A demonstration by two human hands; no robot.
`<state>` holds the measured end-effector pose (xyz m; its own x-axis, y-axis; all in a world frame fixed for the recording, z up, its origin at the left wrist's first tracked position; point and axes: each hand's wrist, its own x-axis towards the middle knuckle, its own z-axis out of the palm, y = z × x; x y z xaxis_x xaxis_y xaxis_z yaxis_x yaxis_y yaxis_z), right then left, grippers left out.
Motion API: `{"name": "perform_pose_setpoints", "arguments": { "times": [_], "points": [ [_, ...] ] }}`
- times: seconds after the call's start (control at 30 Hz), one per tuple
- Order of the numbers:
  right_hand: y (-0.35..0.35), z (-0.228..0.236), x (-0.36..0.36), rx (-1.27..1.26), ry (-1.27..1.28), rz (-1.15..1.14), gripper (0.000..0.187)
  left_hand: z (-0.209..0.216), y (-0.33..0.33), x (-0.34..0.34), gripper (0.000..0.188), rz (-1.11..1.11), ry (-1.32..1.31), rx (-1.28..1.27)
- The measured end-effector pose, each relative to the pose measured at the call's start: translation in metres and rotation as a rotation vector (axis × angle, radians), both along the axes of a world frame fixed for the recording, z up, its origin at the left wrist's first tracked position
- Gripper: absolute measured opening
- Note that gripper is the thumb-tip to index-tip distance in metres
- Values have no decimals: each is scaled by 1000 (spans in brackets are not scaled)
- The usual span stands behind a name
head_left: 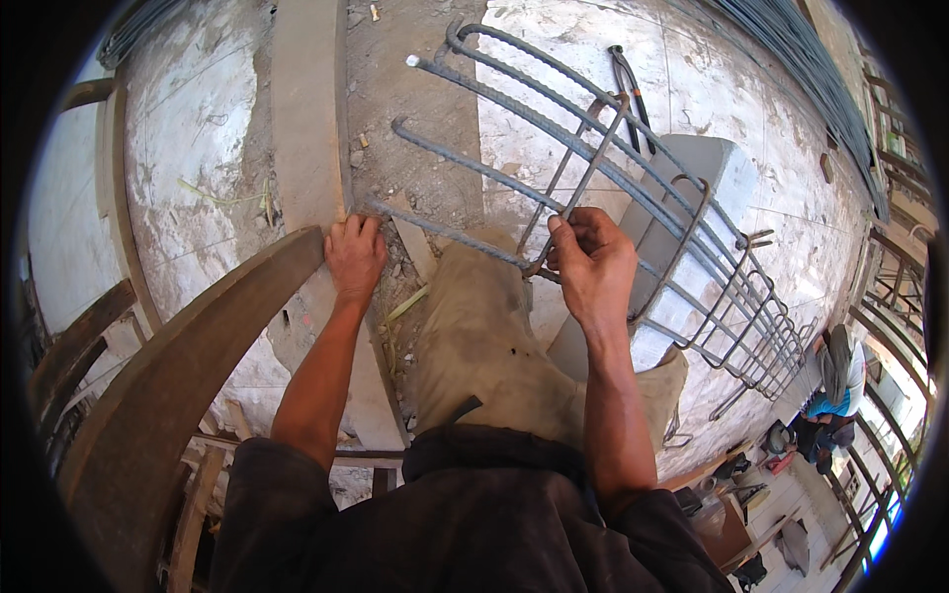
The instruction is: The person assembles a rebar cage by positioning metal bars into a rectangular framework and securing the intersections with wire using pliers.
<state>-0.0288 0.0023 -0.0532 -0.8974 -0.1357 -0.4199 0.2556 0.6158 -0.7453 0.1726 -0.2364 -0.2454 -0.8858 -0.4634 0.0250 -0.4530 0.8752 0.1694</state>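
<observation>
A rebar cage (593, 148) of long ribbed bars, some with hooked ends, runs from the upper middle toward the lower right. Bent stirrups (611, 148) cross its bars. My right hand (601, 265) is closed in a pinch beside the near corner of the first stirrup; whatever lies between thumb and fingers is too hidden to name. Over to the left, my left hand (356, 257) has its fingers bent down and together at the edge of a long plank (309, 109), by the end of a thick wooden beam (198, 356). What those fingers hold, if anything, is hidden.
Pincers with dark handles (628, 94) lie on the floor beyond the cage. A pale grey block (707, 163) stands under the bars. Bundled steel rods (806, 69) stretch along the upper right. Another person (835, 385) is at the far right, near bags and scattered items.
</observation>
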Motion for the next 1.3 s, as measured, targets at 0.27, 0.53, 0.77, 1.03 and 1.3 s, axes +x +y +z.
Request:
{"name": "perform_pose_setpoints", "arguments": {
  "times": [0.27, 0.53, 0.77, 1.03, 1.3],
  "points": [
    [-7, 1, 5, -14, 44, 24, 21, 3, 4, -1, 24, 7, -35, -2],
    [-14, 6, 6, -18, -7, 12, 21, 6, 4, -3, 21, 6, -29, -20],
    [-8, 4, 11, -64, 2, -54, 21, 4, 3, -2, 17, 5, -65, -48],
    [3, 6, 8, -25, 73, -25, 21, 6, 3, -5, 12, 4, -22, -23],
    [6, 10, 6, -110, 54, -55, 16, -1, 2, -1, 17, -8, -13, -40]
  ]
}}
